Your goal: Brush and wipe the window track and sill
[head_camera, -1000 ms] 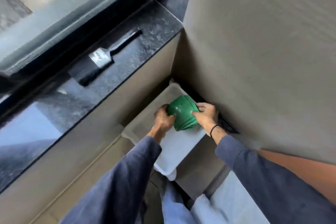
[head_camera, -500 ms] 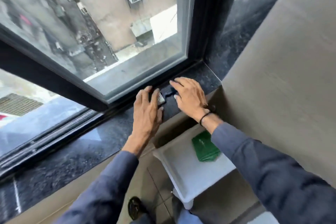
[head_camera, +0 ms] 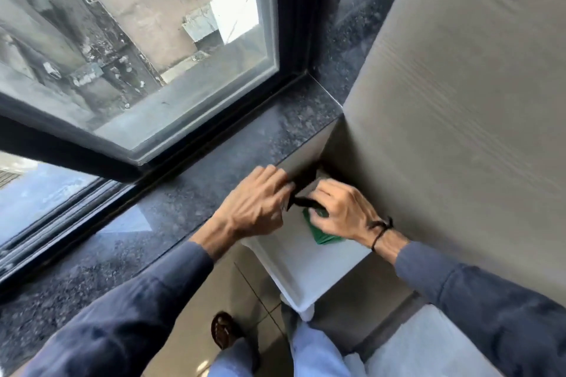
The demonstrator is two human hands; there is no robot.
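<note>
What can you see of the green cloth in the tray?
The green cloth looks like soft fabric, folded into a flat stack with layered edges showing at its lower corner. It lies inside the white tray, toward the tray's far right side, below the sill edge. The right hand is directly over it and hides most of its upper part; whether the hand touches it can't be told. Motion blur hides finer texture.

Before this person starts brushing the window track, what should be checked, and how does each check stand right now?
1. Brush picked up: ok, its dark handle runs between the left hand and right hand.
2. Firm grip on the brush: cannot tell, motion blur hides the fingers.
3. Bristles in good shape: cannot tell, hidden by the hands.
4. Green cloth ready for wiping: ok, lying in the white tray.
5. Granite sill free of objects: ok in the visible part.
6. Window track reachable: ok, nothing blocking it.
</note>
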